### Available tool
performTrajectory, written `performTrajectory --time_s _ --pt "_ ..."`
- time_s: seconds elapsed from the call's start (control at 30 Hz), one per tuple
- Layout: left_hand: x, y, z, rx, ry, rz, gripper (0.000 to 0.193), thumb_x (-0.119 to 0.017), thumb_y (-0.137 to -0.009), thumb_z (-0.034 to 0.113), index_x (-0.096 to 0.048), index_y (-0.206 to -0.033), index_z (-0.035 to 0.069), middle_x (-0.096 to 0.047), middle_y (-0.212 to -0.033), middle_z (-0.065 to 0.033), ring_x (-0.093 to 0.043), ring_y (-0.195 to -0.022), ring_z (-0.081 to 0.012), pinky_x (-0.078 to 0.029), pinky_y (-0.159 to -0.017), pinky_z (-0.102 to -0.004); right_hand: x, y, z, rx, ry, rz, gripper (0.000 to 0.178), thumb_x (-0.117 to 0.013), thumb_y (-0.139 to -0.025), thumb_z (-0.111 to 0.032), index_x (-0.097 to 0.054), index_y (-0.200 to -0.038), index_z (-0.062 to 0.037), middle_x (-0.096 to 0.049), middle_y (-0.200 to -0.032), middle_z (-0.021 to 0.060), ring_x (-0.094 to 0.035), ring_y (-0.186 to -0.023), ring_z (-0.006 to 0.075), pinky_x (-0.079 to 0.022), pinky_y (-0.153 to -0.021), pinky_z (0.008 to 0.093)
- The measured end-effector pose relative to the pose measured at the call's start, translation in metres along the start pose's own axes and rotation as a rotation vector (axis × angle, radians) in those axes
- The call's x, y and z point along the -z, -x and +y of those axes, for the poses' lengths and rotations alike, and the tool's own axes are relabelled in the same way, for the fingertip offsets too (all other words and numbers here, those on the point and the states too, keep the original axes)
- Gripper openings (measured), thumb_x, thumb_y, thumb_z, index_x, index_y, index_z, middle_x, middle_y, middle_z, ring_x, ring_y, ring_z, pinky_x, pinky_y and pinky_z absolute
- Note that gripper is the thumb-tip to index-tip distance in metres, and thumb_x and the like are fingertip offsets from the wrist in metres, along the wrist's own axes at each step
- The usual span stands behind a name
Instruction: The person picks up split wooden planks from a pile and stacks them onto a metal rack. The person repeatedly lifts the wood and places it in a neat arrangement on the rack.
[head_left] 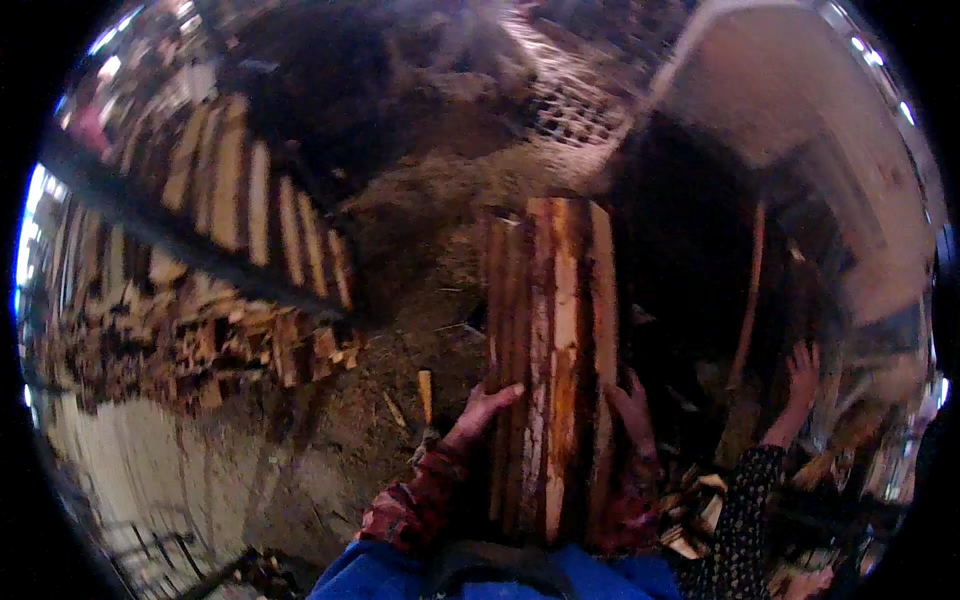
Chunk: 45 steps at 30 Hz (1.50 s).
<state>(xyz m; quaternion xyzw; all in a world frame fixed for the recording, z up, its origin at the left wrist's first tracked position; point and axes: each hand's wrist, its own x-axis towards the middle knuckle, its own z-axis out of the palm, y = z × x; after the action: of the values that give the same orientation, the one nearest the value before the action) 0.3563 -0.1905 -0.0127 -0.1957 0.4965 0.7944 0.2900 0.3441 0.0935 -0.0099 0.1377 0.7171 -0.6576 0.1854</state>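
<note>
Between my hands is a bundle of long split firewood [565, 310], brown with bark and paler orange split faces, its length pointing away from me. My left hand [488, 411] grips its left side, thumb lying over the top and the other fingers hidden beneath or behind. On the opposite side my right hand [632, 410] presses against the wood, partly in shadow, its fingers only partly visible. Red patterned sleeves cover both my forearms. Whether anything ties the pieces together I cannot tell.
A co-worker's hand [802, 375] in a dark dotted sleeve reaches in at the right, near a long curved stick [752, 290]. Stacked split wood [230, 190] fills the left, behind a dark bar [190, 240]. Wood pieces [705, 510] lie low right. A wooden handle [427, 395] stands beside my left hand.
</note>
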Motion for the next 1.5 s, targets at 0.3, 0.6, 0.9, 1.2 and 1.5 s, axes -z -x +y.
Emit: performTrajectory --time_s 0.3,0.6,0.9,1.2,1.5 --pt "0.012 -0.011 -0.033 -0.173 0.106 0.028 0.069 -0.071 -0.078 0.043 -0.048 -0.129 0.002 -0.057 -0.12 -0.0115 -0.054 -0.108 -0.023 -0.043 -0.093 -0.0353 0.018 -0.047 0.053 0.016 0.128 -0.106 0.061 -0.048 -0.096 -0.031 -0.023 -0.143 -0.0017 -0.052 -0.125 0.0176 -0.053 -0.113 0.0242 -0.046 -0.093 0.0366" --pt "-0.007 -0.002 -0.08 -0.167 0.293 0.309 0.06 -0.069 -0.08 0.041 -0.053 -0.126 0.005 -0.057 -0.119 -0.0068 -0.054 -0.105 -0.0172 -0.042 -0.092 -0.0329 -0.016 -0.074 0.002 -0.164 0.11 -0.468 0.054 -0.046 -0.095 -0.036 -0.034 -0.135 -0.0023 -0.055 -0.12 0.0146 -0.055 -0.107 0.0225 -0.047 -0.09 0.035" --pt "-0.038 0.035 -0.104 -0.127 0.502 0.507 0.062 -0.064 -0.079 0.052 -0.06 -0.117 0.003 -0.062 -0.111 -0.0089 -0.058 -0.1 -0.0192 -0.045 -0.089 -0.0324 -0.057 -0.061 -0.039 -0.393 0.166 -0.73 0.051 -0.046 -0.094 -0.04 -0.041 -0.13 -0.0035 -0.057 -0.116 0.0125 -0.057 -0.102 0.0219 -0.048 -0.086 0.0338" --pt "0.0 0.185 -0.114 -0.162 0.908 0.566 0.054 -0.065 -0.079 0.046 -0.063 -0.112 0.003 -0.064 -0.104 -0.0084 -0.062 -0.091 -0.0183 -0.049 -0.08 -0.032 -0.17 0.031 -0.067 -0.522 0.31 -0.85 0.05 -0.045 -0.093 -0.044 -0.048 -0.125 -0.0047 -0.059 -0.112 0.0105 -0.059 -0.097 0.0213 -0.049 -0.083 0.0327" --pt "0.07 0.361 -0.147 -0.37 1.228 0.71 0.048 -0.071 -0.077 0.039 -0.063 -0.108 0.002 -0.065 -0.096 -0.0077 -0.063 -0.081 -0.0165 -0.051 -0.074 -0.0308 -0.349 0.159 -0.09 -0.54 0.561 -1.078 0.049 -0.043 -0.093 -0.046 -0.054 -0.118 -0.0053 -0.063 -0.104 0.0092 -0.061 -0.091 0.0225 -0.052 -0.077 0.0354"
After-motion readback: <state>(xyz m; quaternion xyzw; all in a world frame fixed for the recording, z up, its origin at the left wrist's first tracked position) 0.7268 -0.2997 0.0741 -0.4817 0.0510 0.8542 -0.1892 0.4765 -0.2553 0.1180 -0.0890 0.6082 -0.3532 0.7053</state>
